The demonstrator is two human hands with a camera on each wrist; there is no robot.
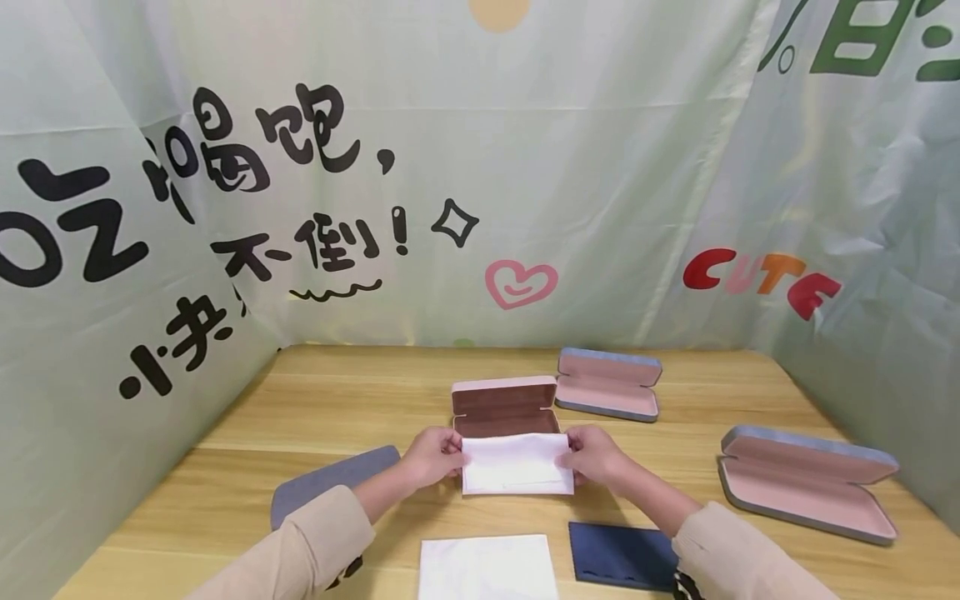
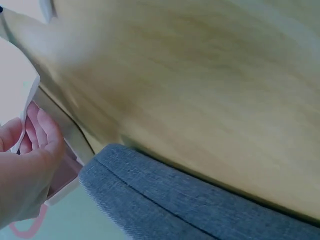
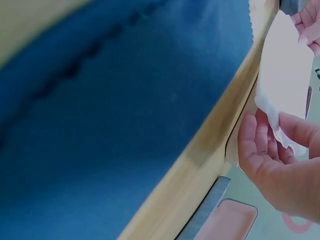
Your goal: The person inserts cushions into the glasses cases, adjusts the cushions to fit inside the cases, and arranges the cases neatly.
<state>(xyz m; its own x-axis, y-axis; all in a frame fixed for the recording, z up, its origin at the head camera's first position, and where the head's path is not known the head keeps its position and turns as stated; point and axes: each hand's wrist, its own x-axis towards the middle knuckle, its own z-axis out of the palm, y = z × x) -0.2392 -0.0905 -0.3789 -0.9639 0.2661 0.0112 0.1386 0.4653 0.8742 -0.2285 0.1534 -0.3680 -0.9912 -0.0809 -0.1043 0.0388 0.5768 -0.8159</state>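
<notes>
A folded white cloth (image 1: 517, 465) is held up between both hands, in front of an opened glasses case (image 1: 506, 400) with a pink rim and dark brown lining. My left hand (image 1: 432, 457) pinches the cloth's left edge between thumb and fingers; the left wrist view shows the thumb on the near face of the cloth (image 2: 15, 85). At the opposite edge my right hand (image 1: 596, 457) pinches it the same way, fingers behind, as the right wrist view shows on the cloth (image 3: 285, 70). The cloth hides the lower front of the case.
A closed blue-grey case (image 1: 330, 483) lies beside the left forearm. Two opened blue cases with pink lining stand at the back (image 1: 609, 385) and at the right (image 1: 810, 483). Nearer lie another white cloth (image 1: 487, 571) and a folded navy cloth (image 1: 622, 554), partly under the right sleeve.
</notes>
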